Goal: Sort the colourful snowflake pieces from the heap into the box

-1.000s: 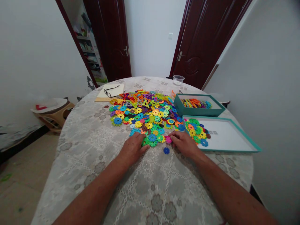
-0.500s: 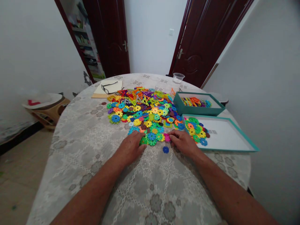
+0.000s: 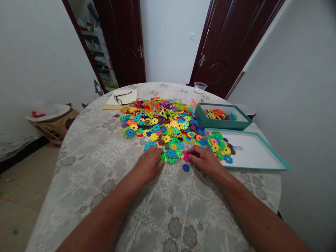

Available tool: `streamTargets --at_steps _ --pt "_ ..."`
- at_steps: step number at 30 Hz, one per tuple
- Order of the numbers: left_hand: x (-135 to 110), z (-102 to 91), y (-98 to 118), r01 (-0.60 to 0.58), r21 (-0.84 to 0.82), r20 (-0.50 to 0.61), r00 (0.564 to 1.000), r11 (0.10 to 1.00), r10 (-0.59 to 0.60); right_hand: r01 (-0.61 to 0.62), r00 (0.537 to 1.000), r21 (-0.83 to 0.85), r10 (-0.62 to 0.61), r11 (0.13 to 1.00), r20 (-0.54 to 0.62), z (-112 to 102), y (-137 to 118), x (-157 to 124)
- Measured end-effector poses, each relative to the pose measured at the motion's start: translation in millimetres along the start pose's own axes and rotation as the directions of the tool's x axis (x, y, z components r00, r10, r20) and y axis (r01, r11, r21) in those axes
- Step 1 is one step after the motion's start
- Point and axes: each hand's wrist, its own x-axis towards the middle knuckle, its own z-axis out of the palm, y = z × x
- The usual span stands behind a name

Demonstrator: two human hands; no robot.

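A pile of colourful plastic snowflake discs (image 3: 159, 127) covers the middle of the table. At its near left edge my left hand (image 3: 149, 163) has a green snowflake disc (image 3: 162, 158) between thumb and fingers, partly hidden by them. Across from it, my right hand (image 3: 204, 160) pinches a pink snowflake disc (image 3: 186, 156) by its right side, low over the cloth. A dark blue snowflake disc (image 3: 186, 168) lies by itself just in front of the pink one. Between the hands are a blue disc (image 3: 170, 153) and several green ones.
To the right is a shallow teal-edged box lid (image 3: 262, 150) with loose discs at its left end. Behind it stands a teal box (image 3: 223, 123) holding rows of discs. Glasses (image 3: 118, 100) rest on a paper pad (image 3: 132, 95); a clear plastic cup (image 3: 200, 87) is at the back.
The pink disc has shifted slightly left and towards me in my right fingers, and more of it shows. My left hand has barely moved.
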Motion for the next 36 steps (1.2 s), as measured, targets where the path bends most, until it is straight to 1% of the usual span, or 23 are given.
streamTargets --at_steps 3,5,8,12,18,21,24,26,28,32,36 --pt "0 -0.8 2 0.018 -0.015 0.003 1.000 1.000 -0.018 0.060 0.998 -0.011 -0.060 0.998 0.010 2 -4 -2" --pt "0 -1.6 3 0.009 -0.020 -0.004 1.000 1.000 -0.009 0.093 0.996 -0.030 -0.092 0.995 0.012 3 -7 -4" --pt "-1 -3.2 5 0.003 -0.010 -0.002 1.000 1.000 -0.003 0.116 0.993 -0.021 -0.116 0.993 -0.007 6 -11 -5" --pt "-2 -3.2 6 0.034 -0.037 -0.001 0.999 0.999 -0.034 0.164 0.986 -0.001 -0.164 0.986 -0.033 11 -16 -7" --pt "-1 1.6 2 0.008 -0.049 -0.021 1.000 0.999 -0.009 0.311 0.949 -0.096 -0.315 0.946 -0.027 21 -22 -5" --pt "-3 -0.2 3 0.006 -0.039 -0.026 1.000 0.999 -0.007 0.339 0.935 -0.145 -0.350 0.930 -0.057 25 -21 -4" --pt "-4 -3.6 6 0.041 0.008 -0.026 0.999 0.999 -0.041 0.357 0.918 -0.200 -0.382 0.913 -0.105 28 -20 -5" --pt "-5 -4.6 7 0.066 0.054 -0.019 0.998 0.996 -0.065 0.352 0.919 -0.243 -0.383 0.904 -0.094 28 -21 -4" --pt "-6 -3.9 7 0.077 0.087 -0.017 0.997 0.993 -0.076 0.330 0.931 -0.288 -0.361 0.899 -0.057 28 -23 -2" --pt "-6 0.2 3 0.061 0.116 -0.028 0.998 0.991 -0.059 0.287 0.953 -0.377 -0.301 0.881 0.023 28 -29 8" --pt "-5 2.4 2 0.073 0.125 -0.028 0.997 0.989 -0.070 0.225 0.971 -0.456 -0.236 0.861 0.034 35 -33 16"
